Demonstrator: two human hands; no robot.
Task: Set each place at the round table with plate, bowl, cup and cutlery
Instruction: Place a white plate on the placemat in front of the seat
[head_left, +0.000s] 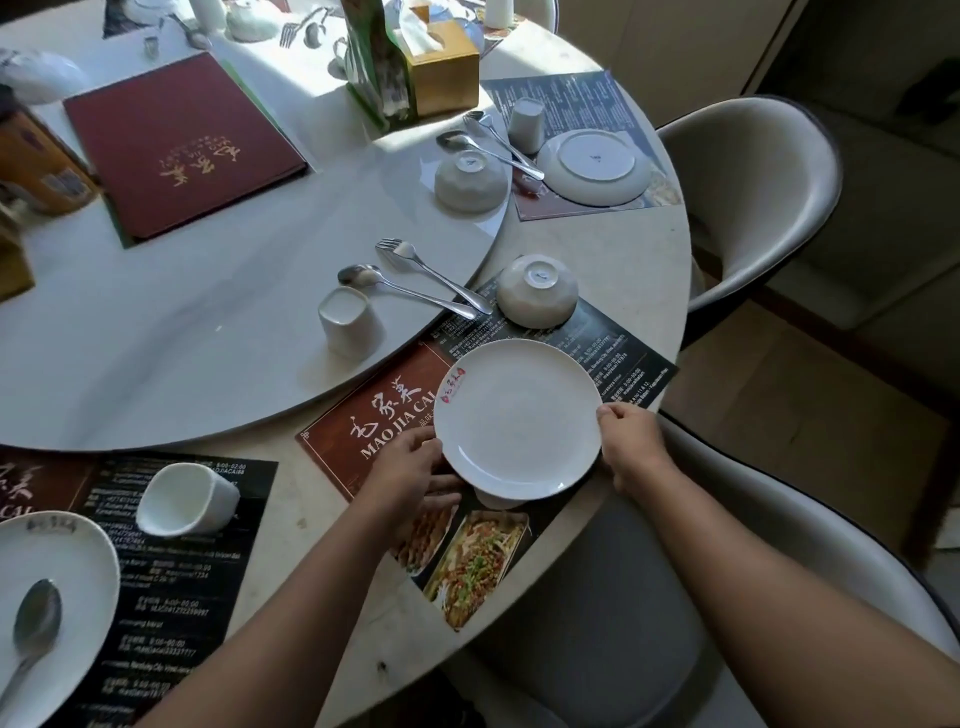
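A white plate (517, 418) with a small red logo sits face up on the paper placemat (374, 415) in front of me. My left hand (410, 470) grips its left rim and my right hand (631, 441) grips its right rim. Beyond the plate an upturned white bowl (536, 291) rests on the mat's far corner. A fork (431, 273), a spoon (400, 291) and an upside-down cup (347, 322) lie on the turntable (182, 338).
The far-right place has an upturned plate (595, 166), bowl (470, 179), cup (525, 124) and cutlery. At the left place stand a plate with a spoon (36, 618) and a tipped cup (184, 501). A red menu (182, 145), tissue box (441, 73) and two chairs (748, 192) surround.
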